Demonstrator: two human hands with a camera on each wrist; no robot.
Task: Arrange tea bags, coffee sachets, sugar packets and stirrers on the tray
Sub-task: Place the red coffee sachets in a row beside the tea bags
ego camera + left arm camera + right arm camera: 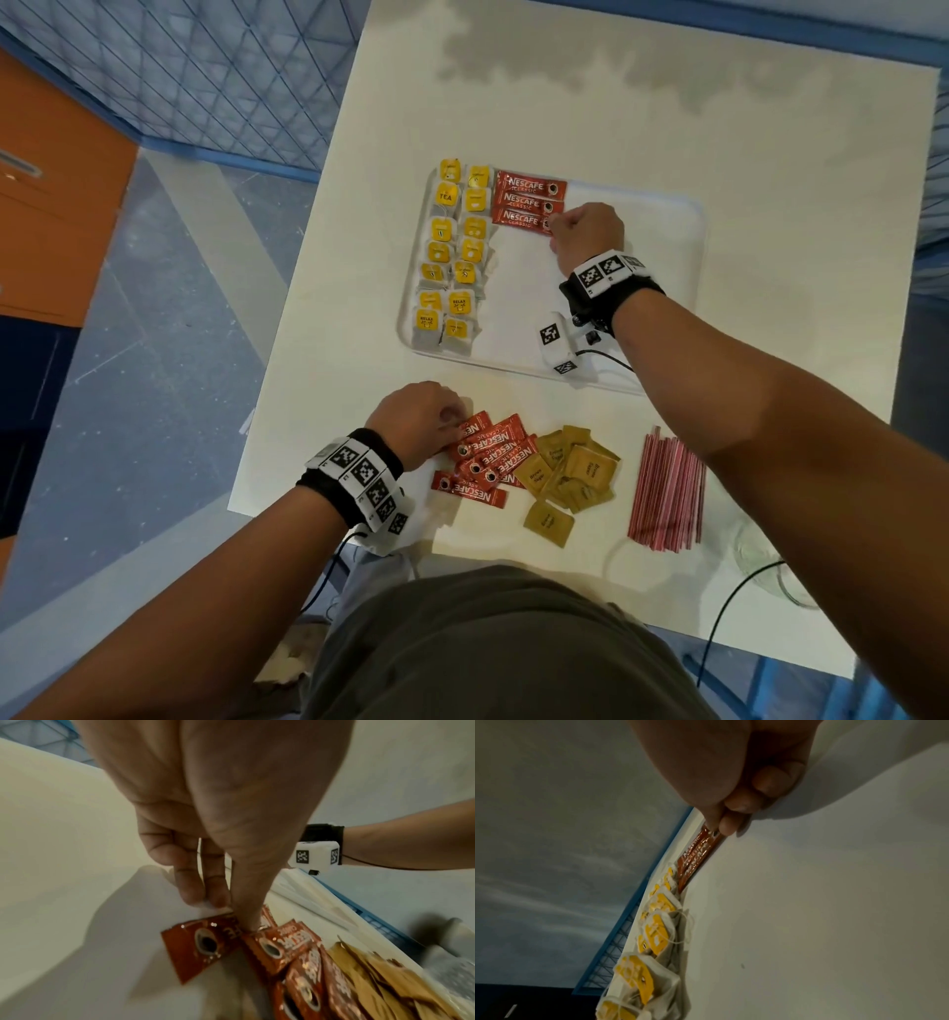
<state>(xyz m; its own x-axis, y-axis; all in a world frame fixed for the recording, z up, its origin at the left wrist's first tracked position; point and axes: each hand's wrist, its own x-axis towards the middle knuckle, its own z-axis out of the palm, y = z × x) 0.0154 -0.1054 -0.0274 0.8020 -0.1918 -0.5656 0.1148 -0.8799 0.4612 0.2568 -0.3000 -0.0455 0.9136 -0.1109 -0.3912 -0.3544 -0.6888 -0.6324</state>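
A white tray (662, 288) holds two columns of yellow-tagged tea bags (454, 257) on its left and three red coffee sachets (526, 204) stacked at the top. My right hand (554, 226) pinches the right end of the lowest of those sachets (700, 850), which lies on the tray. In front of the tray lie a loose pile of red coffee sachets (488, 457), brown sugar packets (570, 473) and a bundle of pink stirrers (667, 493). My left hand (452, 419) pinches one sachet (200, 945) at the pile's left edge.
The white table (770, 154) has bare room behind and to the right of the tray. A clear glass (770, 565) stands at the near right edge. Cables run from both wristbands. Blue floor and an orange cabinet (51, 205) lie to the left.
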